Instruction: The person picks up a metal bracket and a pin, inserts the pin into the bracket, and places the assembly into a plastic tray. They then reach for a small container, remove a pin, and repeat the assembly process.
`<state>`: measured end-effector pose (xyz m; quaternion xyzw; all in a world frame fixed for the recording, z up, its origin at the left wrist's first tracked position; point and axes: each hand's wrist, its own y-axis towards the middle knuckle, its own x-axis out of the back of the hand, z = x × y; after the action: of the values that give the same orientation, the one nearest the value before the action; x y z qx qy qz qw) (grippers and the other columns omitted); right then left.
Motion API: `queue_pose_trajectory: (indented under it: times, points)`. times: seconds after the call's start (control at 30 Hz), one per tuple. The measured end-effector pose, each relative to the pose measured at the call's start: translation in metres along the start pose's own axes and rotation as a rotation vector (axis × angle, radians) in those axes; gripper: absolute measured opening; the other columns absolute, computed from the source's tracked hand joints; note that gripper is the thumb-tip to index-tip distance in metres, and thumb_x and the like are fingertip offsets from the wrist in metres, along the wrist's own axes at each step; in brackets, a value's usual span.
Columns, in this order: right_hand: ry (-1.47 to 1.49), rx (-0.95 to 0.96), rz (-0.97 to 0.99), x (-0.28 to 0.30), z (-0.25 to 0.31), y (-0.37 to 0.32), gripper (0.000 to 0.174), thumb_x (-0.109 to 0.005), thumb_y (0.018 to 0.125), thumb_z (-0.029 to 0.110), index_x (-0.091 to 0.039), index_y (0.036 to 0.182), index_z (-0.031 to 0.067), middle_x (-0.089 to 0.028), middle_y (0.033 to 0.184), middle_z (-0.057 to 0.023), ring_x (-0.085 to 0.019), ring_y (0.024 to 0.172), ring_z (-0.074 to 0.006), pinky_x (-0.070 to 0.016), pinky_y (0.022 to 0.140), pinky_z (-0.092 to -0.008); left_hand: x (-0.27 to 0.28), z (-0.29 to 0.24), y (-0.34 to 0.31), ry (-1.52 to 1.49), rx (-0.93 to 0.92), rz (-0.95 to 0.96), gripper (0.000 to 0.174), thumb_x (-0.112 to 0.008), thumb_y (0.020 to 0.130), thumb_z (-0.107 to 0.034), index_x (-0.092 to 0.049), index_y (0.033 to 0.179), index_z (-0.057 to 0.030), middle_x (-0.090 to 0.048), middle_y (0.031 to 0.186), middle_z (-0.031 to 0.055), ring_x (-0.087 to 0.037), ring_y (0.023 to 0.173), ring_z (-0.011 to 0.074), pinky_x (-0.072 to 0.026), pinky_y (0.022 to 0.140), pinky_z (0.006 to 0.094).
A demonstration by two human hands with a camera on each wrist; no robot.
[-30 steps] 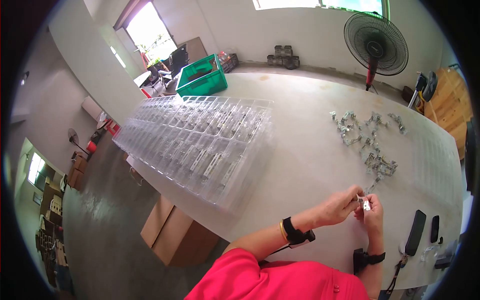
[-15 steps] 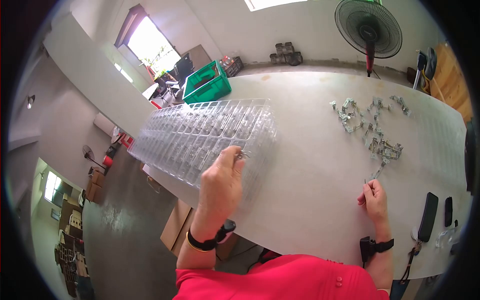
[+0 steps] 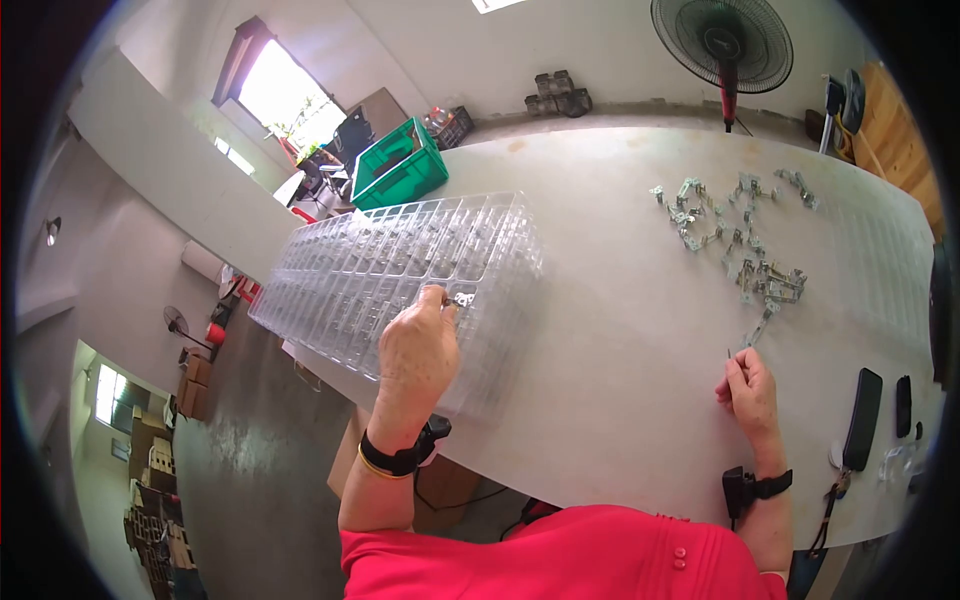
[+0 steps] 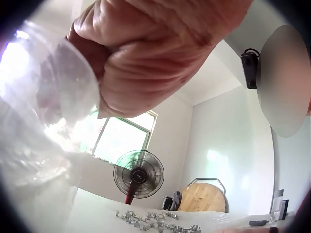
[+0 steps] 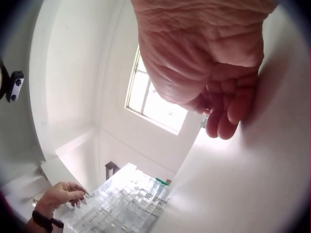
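Note:
Above the near side of the stacked clear trays (image 3: 500,285), my left hand (image 3: 418,350) pinches a small metal part (image 3: 463,299) between thumb and fingers. The trays' compartments hold metal pieces. In the left wrist view, the left hand (image 4: 150,53) hides its fingertips and the part. My right hand (image 3: 752,395) rests on the table with curled fingers, pinching a thin dark piece (image 3: 729,353). Just beyond it lies a metal part (image 3: 765,322), near a loose group of similar metal parts (image 3: 780,284). The right wrist view shows the right hand's curled fingers (image 5: 226,121).
A green crate (image 3: 400,168) stands behind the trays. More clear trays (image 3: 878,262) lie at the table's right side. Nearer are a black phone-like object (image 3: 862,418) and a smaller black item (image 3: 903,406). A fan (image 3: 722,45) stands beyond the table.
My left hand has left the right hand and moved left to the trays with the metal part, then slightly further left. The right hand has stayed near the loose parts, and the head view has shifted.

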<state>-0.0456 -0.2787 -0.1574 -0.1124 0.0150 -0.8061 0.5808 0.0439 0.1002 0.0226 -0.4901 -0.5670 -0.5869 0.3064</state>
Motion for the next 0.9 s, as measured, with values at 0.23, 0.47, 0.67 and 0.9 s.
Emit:
queue_pose_trajectory:
  times: [0.23,0.47,0.67,0.9]
  points:
    - [0.008,-0.016,-0.002,-0.001,0.003,-0.001,0.017,-0.053,0.101,0.018,-0.053,0.091,0.0047,-0.062,0.067,-0.0034,-0.058,0.058,-0.0093,-0.0473,0.055,-0.0248,-0.012,0.007,0.001,-0.005,-0.052,-0.065,0.015,-0.058,0.095,-0.011,-0.060,0.105,0.0006,-0.068,0.088,0.0244,-0.067,0.084,0.0417,-0.0511,0.073,0.0471]
    - [0.009,0.024,0.005,-0.001,-0.005,0.002,0.016,-0.054,0.101,0.018,-0.052,0.092,0.0056,-0.062,0.067,-0.0027,-0.058,0.058,-0.0088,-0.0461,0.053,-0.0242,-0.015,0.001,-0.003,0.077,-0.102,-0.085,0.014,-0.061,0.092,-0.008,-0.058,0.102,0.0019,-0.064,0.093,0.0217,-0.067,0.085,0.0421,-0.0546,0.071,0.0465]
    - [0.010,0.011,-0.008,-0.002,-0.005,0.003,0.017,-0.055,0.100,0.017,-0.054,0.091,0.0034,-0.064,0.067,-0.0049,-0.061,0.059,-0.0112,-0.0497,0.056,-0.0263,-0.013,-0.008,-0.008,0.132,-0.112,-0.103,0.014,-0.063,0.089,-0.007,-0.059,0.100,0.0014,-0.064,0.091,0.0204,-0.066,0.085,0.0400,-0.0521,0.072,0.0472]
    - [-0.086,0.064,-0.062,0.000,-0.002,-0.002,0.018,-0.055,0.097,0.021,-0.058,0.093,0.0041,-0.068,0.070,-0.0093,-0.067,0.061,-0.0184,-0.0521,0.060,-0.0337,-0.002,-0.047,-0.026,0.155,-0.271,-0.214,0.015,-0.063,0.088,-0.006,-0.062,0.101,0.0006,-0.063,0.094,0.0195,-0.061,0.089,0.0403,-0.0480,0.077,0.0480]
